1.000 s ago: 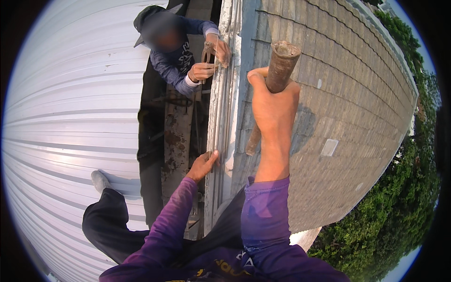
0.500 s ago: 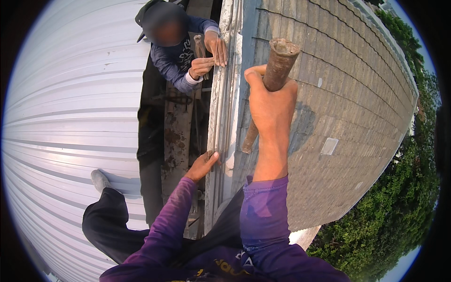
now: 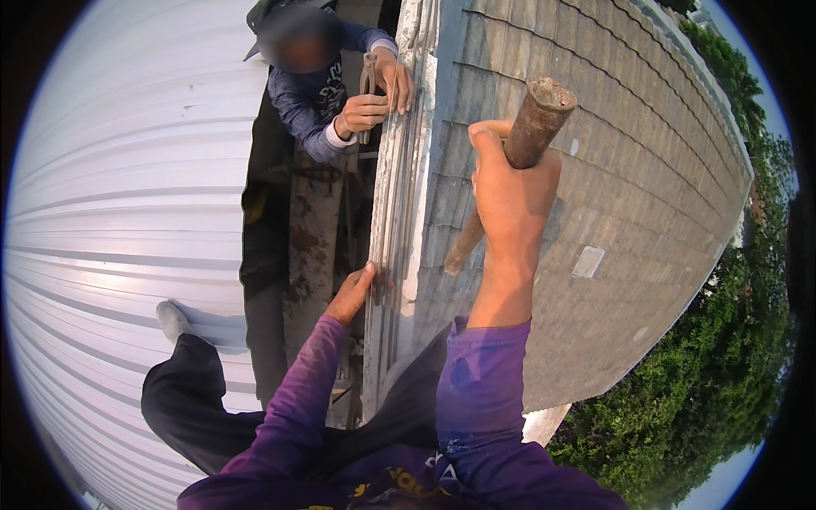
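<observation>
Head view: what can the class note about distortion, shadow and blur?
Head view: the white roof shows ridges bending near the rim; head view: a grey shadow lies beside the shoe; head view: smooth blur covers the co-worker's face, while the right hand and its rusty metal tool look sharper.

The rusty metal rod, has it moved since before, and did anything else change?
Yes, the right hand and rusty metal rod moved rightward. The left hand moved left, thumb at the ledge's left edge. The right hand still grips the rod; the other person still holds pliers.
</observation>
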The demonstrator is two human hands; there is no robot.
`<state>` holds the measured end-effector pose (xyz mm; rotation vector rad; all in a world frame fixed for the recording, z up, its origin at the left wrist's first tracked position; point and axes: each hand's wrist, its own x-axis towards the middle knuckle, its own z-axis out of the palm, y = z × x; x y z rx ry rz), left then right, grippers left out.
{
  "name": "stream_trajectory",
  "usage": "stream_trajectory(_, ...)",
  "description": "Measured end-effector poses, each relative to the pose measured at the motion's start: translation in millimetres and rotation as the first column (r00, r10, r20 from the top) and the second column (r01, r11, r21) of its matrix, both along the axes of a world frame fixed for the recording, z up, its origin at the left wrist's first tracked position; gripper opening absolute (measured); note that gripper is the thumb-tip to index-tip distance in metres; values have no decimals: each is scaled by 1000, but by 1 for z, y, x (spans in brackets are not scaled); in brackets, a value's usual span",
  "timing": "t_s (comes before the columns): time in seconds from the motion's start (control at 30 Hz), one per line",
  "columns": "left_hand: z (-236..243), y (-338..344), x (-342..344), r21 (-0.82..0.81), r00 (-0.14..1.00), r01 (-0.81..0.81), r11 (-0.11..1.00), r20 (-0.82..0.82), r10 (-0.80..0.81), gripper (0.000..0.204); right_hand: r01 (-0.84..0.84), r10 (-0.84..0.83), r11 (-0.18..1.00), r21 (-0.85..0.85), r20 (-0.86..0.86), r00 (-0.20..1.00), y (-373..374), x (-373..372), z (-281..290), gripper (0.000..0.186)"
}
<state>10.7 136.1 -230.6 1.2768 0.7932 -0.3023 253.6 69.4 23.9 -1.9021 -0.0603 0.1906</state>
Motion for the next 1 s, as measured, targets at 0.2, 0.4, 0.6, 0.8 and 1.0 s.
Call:
stream_trajectory(0.2,4,-8,1,585,880,-451,674,164,447,53,-4,2,998,-61,-18,1000,-1,-8,4,15)
stream_trajectory(0.4,111,-23,64,2,948,-300,954,109,298,36,16,-17,999,-38,-29,999,-11,-15,12,15)
stream_trajectory(0.6,80,-65,81,-466,915,-393,793,-278,291,35,-35,36,999,32,-50,998,-6,-15,11,14)
stream_trajectory(0.8,117,-70,31,-450,964,-265,853,-128,232,34,-125,131,989,80,-69,989,-3,-37,7,12)
stream_trajectory(1.0,183,34,3,-58,936,-322,945,131,327,51,-187,180,982,-9,-230,956,-6,-59,49,13)
